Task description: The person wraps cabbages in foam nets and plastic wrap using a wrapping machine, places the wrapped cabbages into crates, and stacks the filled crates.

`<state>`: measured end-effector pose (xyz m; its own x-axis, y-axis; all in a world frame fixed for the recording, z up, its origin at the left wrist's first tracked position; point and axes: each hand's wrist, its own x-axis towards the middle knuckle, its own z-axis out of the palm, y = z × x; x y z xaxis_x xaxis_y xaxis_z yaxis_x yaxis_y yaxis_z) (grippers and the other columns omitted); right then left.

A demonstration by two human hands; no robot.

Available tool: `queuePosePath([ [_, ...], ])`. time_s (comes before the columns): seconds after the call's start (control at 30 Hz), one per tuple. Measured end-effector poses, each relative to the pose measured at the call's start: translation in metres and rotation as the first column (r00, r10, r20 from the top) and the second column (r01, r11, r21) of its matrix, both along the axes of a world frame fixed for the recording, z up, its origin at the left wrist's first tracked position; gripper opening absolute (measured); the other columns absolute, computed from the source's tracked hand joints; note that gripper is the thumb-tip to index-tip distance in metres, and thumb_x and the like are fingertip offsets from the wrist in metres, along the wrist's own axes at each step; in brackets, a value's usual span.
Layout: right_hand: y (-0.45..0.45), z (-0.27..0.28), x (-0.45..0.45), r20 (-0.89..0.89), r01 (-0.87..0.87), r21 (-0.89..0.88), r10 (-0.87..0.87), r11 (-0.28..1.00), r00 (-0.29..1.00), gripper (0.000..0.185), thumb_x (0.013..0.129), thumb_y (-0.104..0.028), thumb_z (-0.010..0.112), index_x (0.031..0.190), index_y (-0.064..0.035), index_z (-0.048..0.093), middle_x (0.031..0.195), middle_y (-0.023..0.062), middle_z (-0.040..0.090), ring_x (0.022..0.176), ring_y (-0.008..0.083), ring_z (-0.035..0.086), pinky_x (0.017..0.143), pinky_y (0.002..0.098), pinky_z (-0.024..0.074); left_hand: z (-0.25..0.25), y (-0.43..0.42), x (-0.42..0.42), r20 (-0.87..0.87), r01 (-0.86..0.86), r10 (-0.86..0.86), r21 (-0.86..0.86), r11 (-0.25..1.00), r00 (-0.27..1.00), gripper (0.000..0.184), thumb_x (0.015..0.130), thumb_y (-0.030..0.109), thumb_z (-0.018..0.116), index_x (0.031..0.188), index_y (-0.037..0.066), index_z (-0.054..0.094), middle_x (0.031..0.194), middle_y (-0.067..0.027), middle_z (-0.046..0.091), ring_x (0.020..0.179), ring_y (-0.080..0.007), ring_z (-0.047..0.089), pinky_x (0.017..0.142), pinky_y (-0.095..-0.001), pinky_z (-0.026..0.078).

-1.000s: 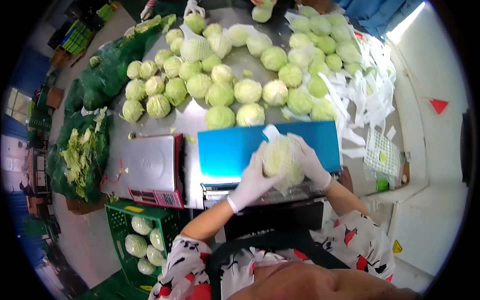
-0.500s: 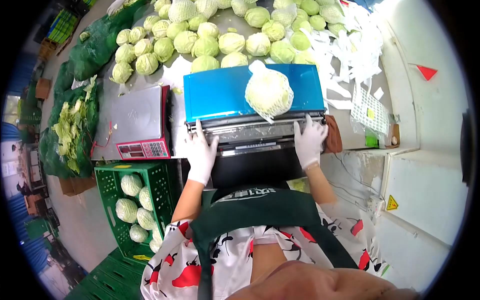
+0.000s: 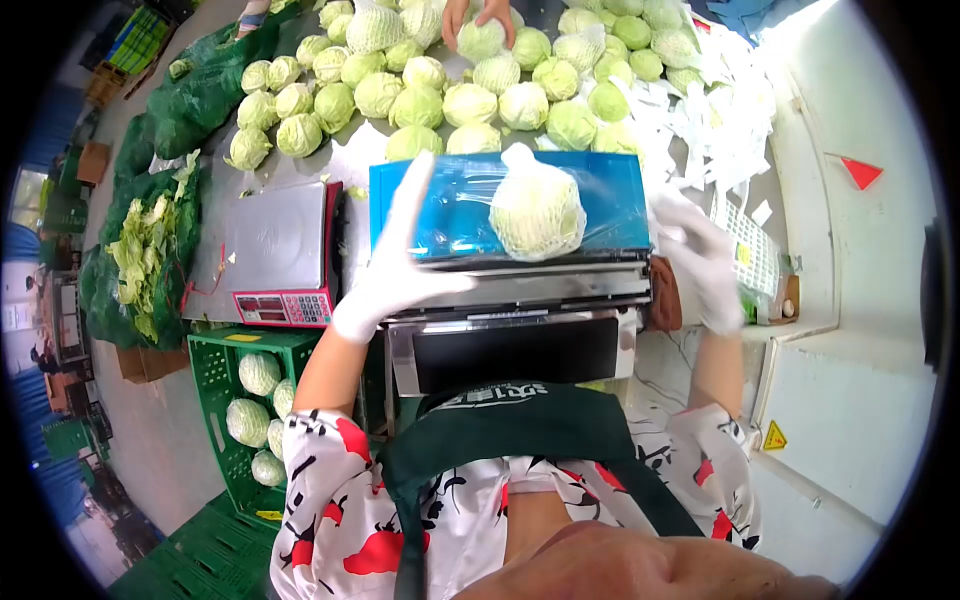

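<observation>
A cabbage in a white foam net (image 3: 538, 212) sits on the blue top of a film-wrapping machine (image 3: 455, 205), with clear plastic film (image 3: 455, 190) spread across it. My left hand (image 3: 388, 275), in a white glove, is at the machine's left side with fingers stretched upward and thumb apart. Beyond the machine's right edge is my gloved right hand (image 3: 705, 265), slightly blurred, its fingers loosely bent and apart. Neither hand touches the cabbage. I see nothing gripped in either hand.
Many cabbages (image 3: 415, 105) cover the table behind the machine; another person's hands (image 3: 480, 25) hold one. A red-edged scale (image 3: 275, 245) stands left, above a green crate (image 3: 215, 400) of wrapped cabbages. White foam nets (image 3: 720, 120) and a white plastic basket (image 3: 738, 235) lie right.
Both my hands have left the machine's front bar, moving outward, the left also upward. Film now lies across the blue top and cabbage. Another person's hands have appeared at the back.
</observation>
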<state>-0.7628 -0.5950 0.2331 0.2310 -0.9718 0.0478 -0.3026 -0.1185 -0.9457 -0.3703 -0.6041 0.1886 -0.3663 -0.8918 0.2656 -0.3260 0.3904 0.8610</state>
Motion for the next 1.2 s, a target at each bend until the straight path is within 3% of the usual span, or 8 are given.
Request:
queuePosePath([
  [0.1, -0.075, -0.088, 0.032, -0.420, -0.350, -0.221, 0.234, 0.910, 0.876, 0.115, 0.064, -0.026, 0.092, 0.154, 0.0015, 0.026, 0.151, 0.0237, 0.039, 0.147, 0.0305, 0.029, 0.119, 0.0394, 0.0257, -0.066, -0.059, -0.040, 0.396, 0.108, -0.052, -0.119, 0.987, 0.917, 0.144, 0.051, 0.040, 0.095, 0.157, 0.000, 0.008, 0.160, -0.0298, 0.015, 0.149, -0.0442, 0.016, 0.123, -0.0446, 0.017],
  [0.17, -0.090, -0.132, 0.060, -0.288, -0.370, -0.058, 0.339, 0.927, 0.896, 0.127, 0.060, -0.032, 0.095, 0.154, 0.0041, 0.018, 0.148, 0.0243, 0.044, 0.144, 0.0300, 0.036, 0.118, 0.0378, 0.0287, -0.079, -0.076, -0.063, 0.219, 0.214, -0.213, 0.022, 0.977, 0.952, 0.137, 0.051, 0.032, 0.096, 0.156, 0.000, 0.013, 0.157, -0.0258, 0.028, 0.145, -0.0394, 0.030, 0.121, -0.0396, 0.025],
  [0.47, -0.022, -0.120, 0.079, 0.313, -0.270, 0.365, 0.155, 0.891, 0.937, 0.081, 0.083, -0.021, 0.079, 0.147, 0.0036, 0.036, 0.139, 0.0137, 0.053, 0.126, 0.0193, 0.051, 0.110, 0.0322, 0.0382, -0.087, -0.017, -0.048, -0.242, 0.202, -0.049, 0.665, 0.719, 0.969, 0.087, 0.085, 0.038, 0.078, 0.146, -0.005, 0.033, 0.135, -0.0203, 0.055, 0.123, -0.0221, 0.055, 0.102, -0.0320, 0.049],
  [0.8, 0.138, -0.105, 0.066, 0.247, -0.270, 0.924, 0.118, 0.269, 0.962, 0.065, 0.098, -0.056, 0.050, 0.136, -0.0035, 0.054, 0.115, 0.0075, 0.067, 0.091, 0.0133, 0.064, 0.077, 0.0244, 0.0497, -0.099, 0.139, -0.040, -0.524, 0.508, -0.013, 0.830, -0.231, 0.852, 0.087, 0.094, 0.073, 0.041, 0.143, 0.001, 0.048, 0.132, -0.0170, 0.061, 0.104, -0.0245, 0.066, 0.080, -0.0323, 0.051],
  [0.9, 0.134, -0.153, 0.074, 0.269, -0.288, 0.935, 0.115, 0.208, 0.956, 0.075, 0.096, -0.067, 0.044, 0.136, -0.0054, 0.054, 0.119, 0.0074, 0.066, 0.093, 0.0135, 0.065, 0.076, 0.0246, 0.0488, -0.139, 0.146, -0.036, -0.438, 0.437, 0.048, 0.874, -0.213, 0.898, 0.095, 0.088, 0.081, 0.039, 0.147, 0.008, 0.046, 0.137, -0.0166, 0.059, 0.116, -0.0265, 0.060, 0.094, -0.0342, 0.044],
  [1.07, 0.155, -0.148, 0.065, 0.373, -0.363, 0.922, -0.061, 0.136, 0.926, 0.064, 0.095, -0.056, 0.057, 0.137, -0.0080, 0.054, 0.125, 0.0082, 0.063, 0.108, 0.0151, 0.060, 0.091, 0.0269, 0.0456, -0.138, 0.182, -0.010, -0.573, 0.675, 0.444, 0.730, -0.107, 0.689, 0.060, 0.104, 0.045, 0.047, 0.150, 0.006, 0.040, 0.134, -0.0129, 0.061, 0.123, -0.0260, 0.059, 0.110, -0.0377, 0.042],
  [1.13, 0.178, -0.160, 0.056, 0.280, -0.285, 0.900, 0.064, 0.329, 0.958, 0.049, 0.094, -0.036, 0.067, 0.135, -0.0108, 0.057, 0.121, 0.0080, 0.065, 0.108, 0.0175, 0.062, 0.093, 0.0312, 0.0464, -0.154, 0.213, 0.002, -0.388, 0.332, 0.140, 0.891, 0.309, 0.911, 0.055, 0.101, 0.031, 0.056, 0.147, 0.005, 0.042, 0.130, -0.0136, 0.064, 0.117, -0.0255, 0.063, 0.105, -0.0373, 0.046],
  [1.2, 0.203, -0.175, 0.046, -0.270, -0.141, 0.277, 0.218, 0.950, 0.938, 0.041, 0.093, -0.025, 0.067, 0.130, -0.0104, 0.060, 0.116, 0.0085, 0.067, 0.101, 0.0171, 0.064, 0.086, 0.0301, 0.0490, -0.141, 0.227, 0.007, 0.100, 0.002, -0.066, 0.532, 0.847, 0.993, 0.051, 0.093, 0.013, 0.065, 0.141, 0.009, 0.049, 0.113, -0.0158, 0.071, 0.097, -0.0313, 0.071, 0.088, -0.0384, 0.057],
])
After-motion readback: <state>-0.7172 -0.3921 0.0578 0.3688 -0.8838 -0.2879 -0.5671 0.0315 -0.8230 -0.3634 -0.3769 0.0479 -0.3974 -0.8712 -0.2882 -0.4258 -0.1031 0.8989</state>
